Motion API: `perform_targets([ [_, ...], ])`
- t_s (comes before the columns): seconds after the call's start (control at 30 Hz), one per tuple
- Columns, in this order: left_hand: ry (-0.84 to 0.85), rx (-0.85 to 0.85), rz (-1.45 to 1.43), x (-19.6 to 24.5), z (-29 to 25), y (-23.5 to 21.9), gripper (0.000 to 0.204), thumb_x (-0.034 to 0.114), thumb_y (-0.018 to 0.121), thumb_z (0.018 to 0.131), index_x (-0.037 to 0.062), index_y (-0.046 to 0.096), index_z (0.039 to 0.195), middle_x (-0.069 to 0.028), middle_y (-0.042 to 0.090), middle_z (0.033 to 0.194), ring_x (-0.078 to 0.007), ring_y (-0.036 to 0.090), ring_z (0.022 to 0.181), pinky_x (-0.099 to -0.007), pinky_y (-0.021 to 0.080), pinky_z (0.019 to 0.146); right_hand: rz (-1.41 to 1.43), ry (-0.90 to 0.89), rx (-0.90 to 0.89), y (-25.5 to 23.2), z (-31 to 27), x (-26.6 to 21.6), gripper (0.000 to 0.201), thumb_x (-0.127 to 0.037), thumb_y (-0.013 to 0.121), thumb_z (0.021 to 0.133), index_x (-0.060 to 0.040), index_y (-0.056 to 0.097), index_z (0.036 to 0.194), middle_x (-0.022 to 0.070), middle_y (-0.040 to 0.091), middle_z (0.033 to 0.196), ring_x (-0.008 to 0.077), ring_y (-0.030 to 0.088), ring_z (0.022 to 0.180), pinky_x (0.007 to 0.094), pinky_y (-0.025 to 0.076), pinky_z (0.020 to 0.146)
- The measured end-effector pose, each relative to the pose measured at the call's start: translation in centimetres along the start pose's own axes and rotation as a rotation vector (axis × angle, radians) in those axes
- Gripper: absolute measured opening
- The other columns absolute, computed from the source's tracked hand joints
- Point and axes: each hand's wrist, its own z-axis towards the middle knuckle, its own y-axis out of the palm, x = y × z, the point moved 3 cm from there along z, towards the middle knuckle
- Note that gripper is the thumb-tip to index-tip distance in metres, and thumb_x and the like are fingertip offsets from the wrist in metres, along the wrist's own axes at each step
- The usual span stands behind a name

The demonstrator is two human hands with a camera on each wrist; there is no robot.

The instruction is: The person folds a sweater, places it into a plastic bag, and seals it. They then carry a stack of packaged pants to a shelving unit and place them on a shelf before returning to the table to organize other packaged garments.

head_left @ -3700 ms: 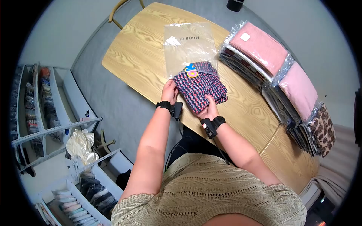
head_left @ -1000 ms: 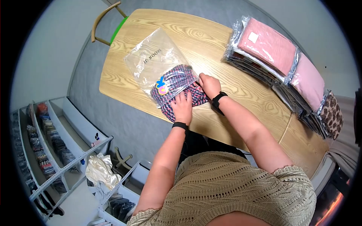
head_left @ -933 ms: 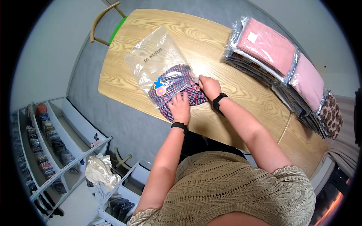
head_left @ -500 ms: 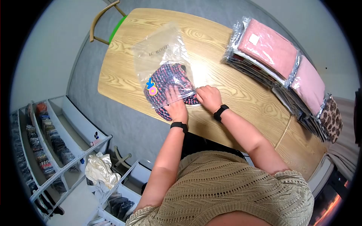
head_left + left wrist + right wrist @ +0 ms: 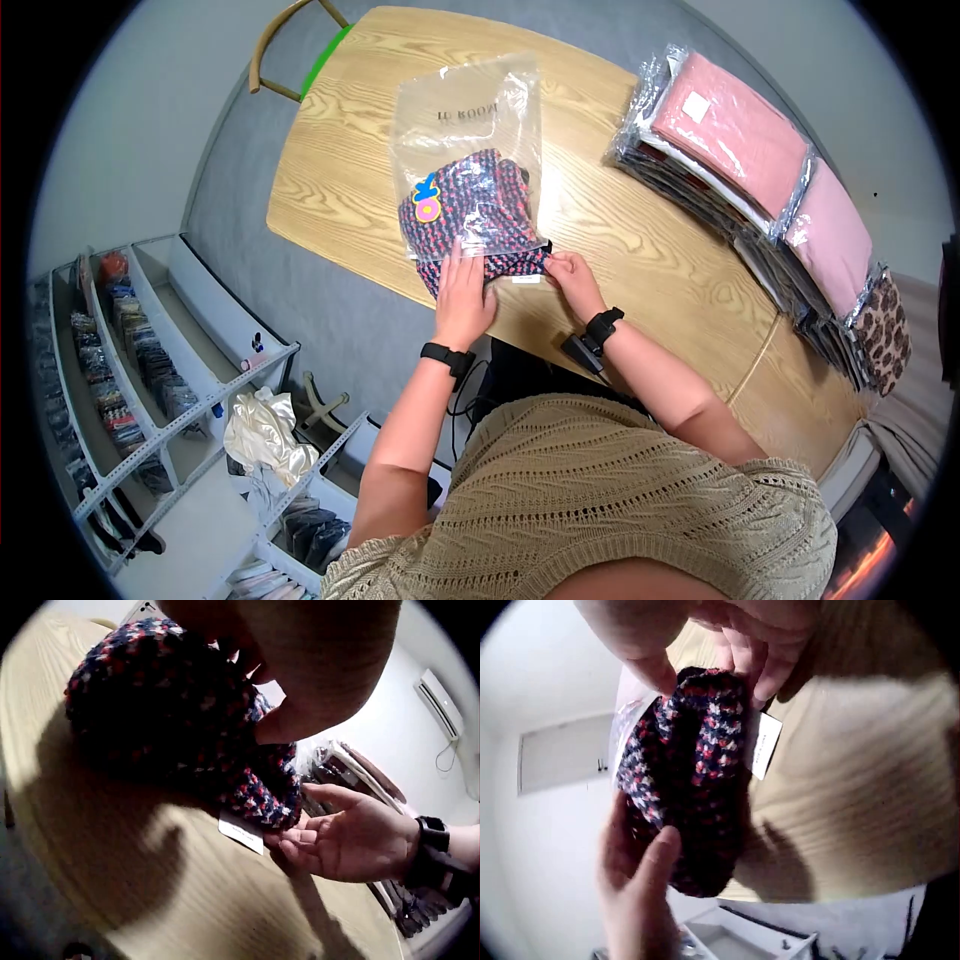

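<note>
A folded chunky-knit piece [image 5: 470,205] in navy, red and white lies on the table, mostly inside a clear plastic bag [image 5: 465,135] with printed lettering. A blue, pink and yellow tag [image 5: 427,198] shows at its left. My left hand [image 5: 465,305] lies on the near end with straight fingers, the fingertips under the bag's edge. My right hand [image 5: 578,283] pinches the near right corner of the knit between thumb and fingers, beside the bag's mouth. A small white label [image 5: 764,746] sticks out from under that corner in the right wrist view.
The wooden table [image 5: 340,160] has a stack of bagged pink textiles [image 5: 735,125] on its right, with a leopard-print piece [image 5: 885,330] at the near end. A chair [image 5: 262,55] stands behind the far left edge. White shelving [image 5: 190,340] fills the left side.
The bag has been drawn further over the knit, then turned and shifted right. My left fingers have pulled back toward the bag's edge. My right hand has moved slightly right and nearer me.
</note>
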Motion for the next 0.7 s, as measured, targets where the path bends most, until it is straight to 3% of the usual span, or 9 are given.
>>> perform_targets([
  [0.07, 0.006, 0.022, -0.011, 0.1, -0.4, -0.2, 0.064, 0.012, 0.063, 0.076, -0.0007, 0.038, 0.134, -0.0189, 0.039, 0.137, -0.0377, 0.029, 0.132, -0.052, 0.021, 0.107, 0.353, 0.314, -0.007, 0.9, -0.6, 0.2, 0.027, -0.02, 0.062, 0.088, -0.0021, 0.052, 0.105, 0.0027, 0.062, 0.085, 0.0098, 0.057, 0.08, 0.0231, 0.045, 0.078],
  [0.23, 0.022, 0.088, 0.068, -0.9, -0.1, 0.5, 0.053, 0.008, 0.059, 0.077, 0.0054, 0.047, 0.128, -0.0151, 0.042, 0.136, -0.0353, 0.034, 0.129, -0.0502, 0.023, 0.105, 0.515, 0.46, -0.032, 2.5, -0.4, 0.1, 0.019, -0.019, 0.064, 0.087, -0.0042, 0.058, 0.096, -0.0006, 0.06, 0.084, 0.0072, 0.055, 0.078, 0.0213, 0.044, 0.075],
  [0.3, 0.045, 0.094, 0.073, -0.7, 0.1, 0.4, 0.055, 0.008, 0.06, 0.075, 0.005, 0.047, 0.128, -0.0165, 0.043, 0.133, -0.0365, 0.035, 0.127, -0.051, 0.024, 0.105, 0.33, 0.195, 0.066, 3.3, 0.1, -0.5, 0.022, -0.017, 0.066, 0.085, 0.0006, 0.06, 0.097, 0.0005, 0.061, 0.083, 0.0087, 0.054, 0.073, 0.0236, 0.046, 0.071],
  [0.4, 0.035, 0.071, 0.142, 0.3, 0.7, 0.2, 0.059, 0.01, 0.062, 0.072, 0.0057, 0.046, 0.128, -0.0183, 0.043, 0.131, -0.0378, 0.035, 0.125, -0.0519, 0.024, 0.104, 0.099, -0.043, 0.139, 4.8, -0.6, -1.2, 0.021, -0.012, 0.062, 0.087, 0.0029, 0.062, 0.102, 0.0, 0.058, 0.077, 0.0065, 0.05, 0.066, 0.022, 0.045, 0.067],
  [0.43, 0.055, 0.079, 0.161, 0.2, 0.8, 0.5, 0.062, 0.012, 0.063, 0.07, 0.0071, 0.046, 0.129, -0.0193, 0.042, 0.13, -0.0382, 0.035, 0.123, -0.0527, 0.024, 0.104, -0.38, -0.206, 0.123, 4.3, -0.8, -1.9, 0.029, -0.009, 0.062, 0.086, 0.0045, 0.059, 0.111, 0.0067, 0.06, 0.082, 0.0147, 0.056, 0.072, 0.0268, 0.046, 0.072],
  [0.47, 0.058, 0.08, 0.16, 0.3, 0.8, 0.5, 0.062, 0.012, 0.063, 0.07, 0.0071, 0.046, 0.129, -0.0193, 0.042, 0.13, -0.0382, 0.035, 0.123, -0.0527, 0.024, 0.104, -0.38, -0.208, 0.125, 4.1, -0.7, -1.9, 0.029, -0.009, 0.062, 0.086, 0.0045, 0.059, 0.111, 0.0067, 0.06, 0.082, 0.0147, 0.056, 0.072, 0.0268, 0.046, 0.072],
  [0.53, 0.03, 0.047, 0.201, 0.4, 1.2, 0.7, 0.062, 0.012, 0.063, 0.07, 0.009, 0.046, 0.129, -0.0188, 0.042, 0.13, -0.0375, 0.036, 0.123, -0.0528, 0.024, 0.104, -0.577, -0.53, 0.079, 4.3, -0.2, -2.5, 0.03, -0.009, 0.064, 0.081, -0.0035, 0.061, 0.11, 0.012, 0.059, 0.087, 0.0276, 0.057, 0.08, 0.0354, 0.046, 0.074],
  [0.63, 0.0, 0.03, 0.22, 0.7, 1.2, 0.6, 0.062, 0.016, 0.066, 0.07, 0.0104, 0.048, 0.129, -0.0181, 0.043, 0.128, -0.0371, 0.036, 0.122, -0.0532, 0.024, 0.103, -0.854, -0.527, 0.01, 2.8, 0.4, -3.5, 0.028, -0.008, 0.063, 0.08, -0.0051, 0.061, 0.108, 0.014, 0.059, 0.101, 0.0321, 0.055, 0.094, 0.0395, 0.044, 0.083],
  [0.7, -0.013, 0.027, 0.226, 1.1, 1.2, 0.6, 0.062, 0.018, 0.067, 0.07, 0.0107, 0.048, 0.129, -0.0179, 0.044, 0.128, -0.037, 0.036, 0.122, -0.0533, 0.024, 0.103, -0.801, -0.613, 0.061, 2.7, 1.0, -4.0, 0.028, -0.008, 0.063, 0.079, -0.006, 0.061, 0.107, 0.0145, 0.058, 0.106, 0.0316, 0.054, 0.1, 0.0395, 0.042, 0.086],
])
